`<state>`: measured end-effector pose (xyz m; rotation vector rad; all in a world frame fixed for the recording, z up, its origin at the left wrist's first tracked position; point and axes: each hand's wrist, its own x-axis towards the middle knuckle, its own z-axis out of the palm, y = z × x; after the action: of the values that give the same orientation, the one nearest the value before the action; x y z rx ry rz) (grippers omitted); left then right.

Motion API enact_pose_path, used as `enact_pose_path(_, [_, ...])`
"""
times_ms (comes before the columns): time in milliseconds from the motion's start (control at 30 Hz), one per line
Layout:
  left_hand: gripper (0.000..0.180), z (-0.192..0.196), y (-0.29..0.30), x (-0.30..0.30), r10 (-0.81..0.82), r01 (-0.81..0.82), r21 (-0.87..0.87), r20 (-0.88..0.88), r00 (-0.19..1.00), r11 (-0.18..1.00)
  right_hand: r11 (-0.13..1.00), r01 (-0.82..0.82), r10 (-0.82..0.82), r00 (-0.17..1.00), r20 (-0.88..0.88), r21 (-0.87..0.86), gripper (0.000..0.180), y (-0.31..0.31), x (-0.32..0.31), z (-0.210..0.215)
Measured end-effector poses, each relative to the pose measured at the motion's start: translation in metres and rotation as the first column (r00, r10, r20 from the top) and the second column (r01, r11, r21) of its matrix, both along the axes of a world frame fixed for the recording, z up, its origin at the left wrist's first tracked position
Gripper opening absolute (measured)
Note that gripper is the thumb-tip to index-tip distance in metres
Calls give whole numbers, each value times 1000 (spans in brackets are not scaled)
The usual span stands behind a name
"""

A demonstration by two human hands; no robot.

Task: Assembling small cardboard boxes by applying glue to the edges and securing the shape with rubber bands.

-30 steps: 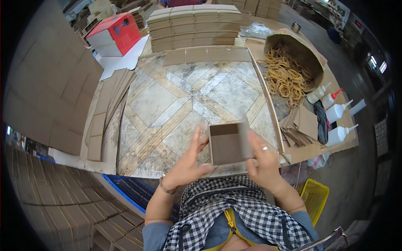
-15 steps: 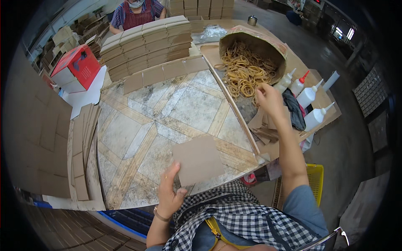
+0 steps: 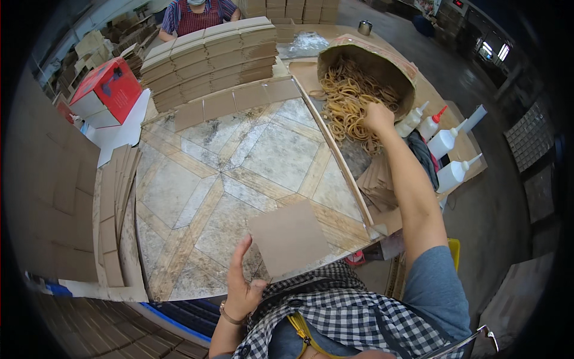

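A square brown cardboard piece [image 3: 290, 238] lies flat near the front edge of the patterned table top [image 3: 179, 197]. Along its left edge is my left hand [image 3: 244, 287], open, with thumb and forefinger spread apart. The forefinger's tip is at the cardboard's edge; whether it touches I cannot tell. To the right, my right hand [image 3: 381, 119] reaches into a heap of tan rubber bands [image 3: 347, 113] spilling out of a large paper sack [image 3: 406, 78]. Its fingers are curled and closed, their tips hidden among the bands, so what they hold is not visible.
Cardboard stacks [image 3: 209, 54] rise at the back, with a person [image 3: 200, 15] behind them. A red and white box [image 3: 107, 93] stands at left, near cardboard strips [image 3: 113, 215]. White squeeze bottles [image 3: 442, 142] line the right side. A wooden strip [image 3: 332, 146] edges the table top.
My right hand has moved farther away, from above the near edge of the rubber bands down into them. My left forefinger has straightened beside the cardboard square.
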<state>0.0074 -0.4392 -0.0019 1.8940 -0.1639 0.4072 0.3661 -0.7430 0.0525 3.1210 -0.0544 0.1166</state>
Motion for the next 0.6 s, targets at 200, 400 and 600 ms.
enact_pose_path(200, [80, 3, 9, 7, 2, -5, -98, -28, 1000, 995, 976, 65, -46, 994, -96, 207, 26, -20, -1, 22])
enact_pose_path(400, [65, 7, 16, 13, 42, -40, -127, 9, 999, 991, 951, 24, -10, 999, -47, 308, 20, -18, -7, 18])
enact_pose_path(600, [42, 41, 40, 27, 148, -159, 190, 71, 986, 969, 451, -204, 322, 945, 55, 869, 9, 71, -78, 43])
